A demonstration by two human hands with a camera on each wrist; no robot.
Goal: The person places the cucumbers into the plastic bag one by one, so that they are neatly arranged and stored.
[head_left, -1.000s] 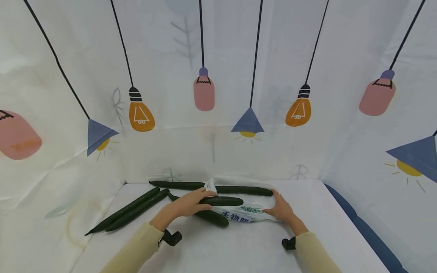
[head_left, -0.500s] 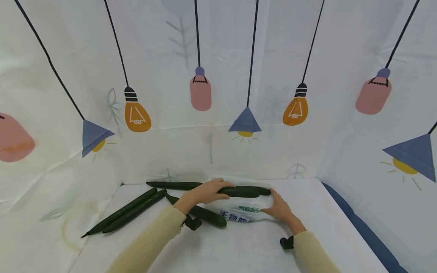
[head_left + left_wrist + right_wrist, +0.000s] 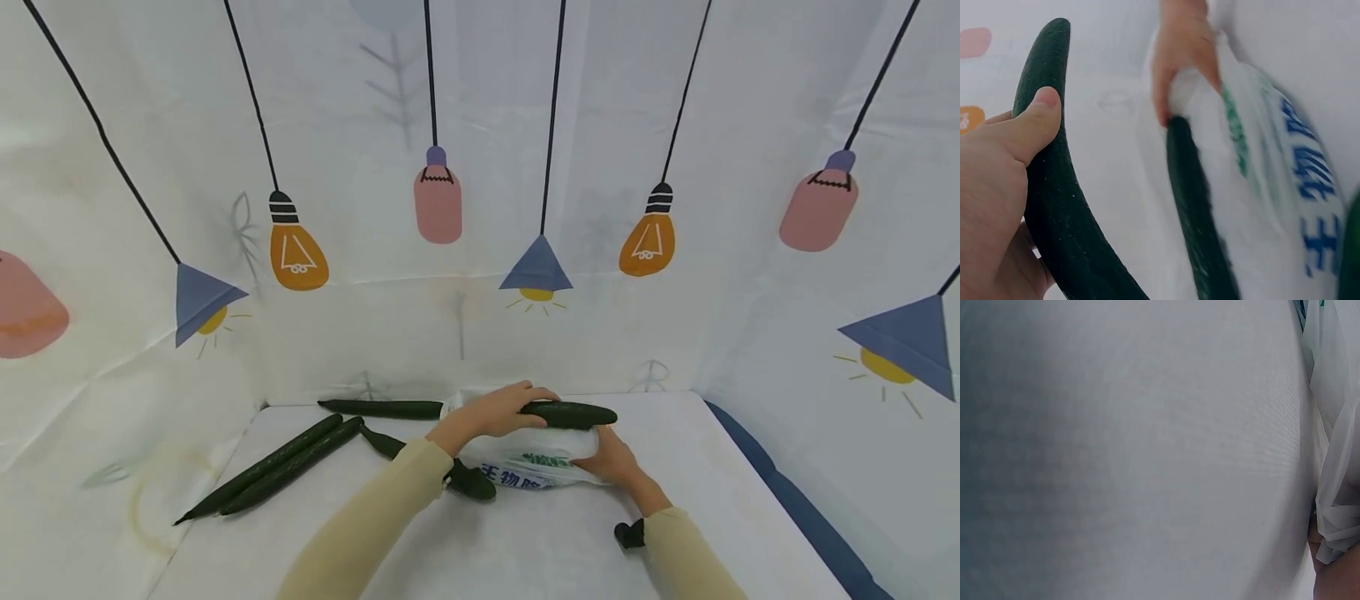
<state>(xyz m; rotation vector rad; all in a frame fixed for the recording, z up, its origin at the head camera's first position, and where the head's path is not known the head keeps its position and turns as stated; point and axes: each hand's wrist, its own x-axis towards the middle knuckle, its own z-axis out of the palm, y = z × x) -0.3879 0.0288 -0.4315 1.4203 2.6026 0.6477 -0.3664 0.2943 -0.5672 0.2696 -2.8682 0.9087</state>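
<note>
My left hand (image 3: pixel 497 412) grips a dark green cucumber (image 3: pixel 573 414), raised over a white plastic bag (image 3: pixel 540 462) with green and blue print. In the left wrist view its thumb lies along the held cucumber (image 3: pixel 1063 187). My right hand (image 3: pixel 617 461) holds the bag's right end, thumb and fingers spread apart across it. Another cucumber (image 3: pixel 1191 194) lies along the bag, one tip right at the right hand's fingers. In the right wrist view thin plastic film (image 3: pixel 1338 512) covers part of the right hand.
On the white table (image 3: pixel 525 542), two cucumbers (image 3: pixel 273 467) lie side by side at left. One cucumber (image 3: pixel 382 443) slants partly behind the left sleeve (image 3: pixel 367 521). Another cucumber (image 3: pixel 382 408) lies along the back edge. A white printed curtain (image 3: pixel 480 333) surrounds the table.
My left hand has carried its cucumber rightward and up, from the bag's left side to above its right end. The right hand has stayed at the bag's right end.
</note>
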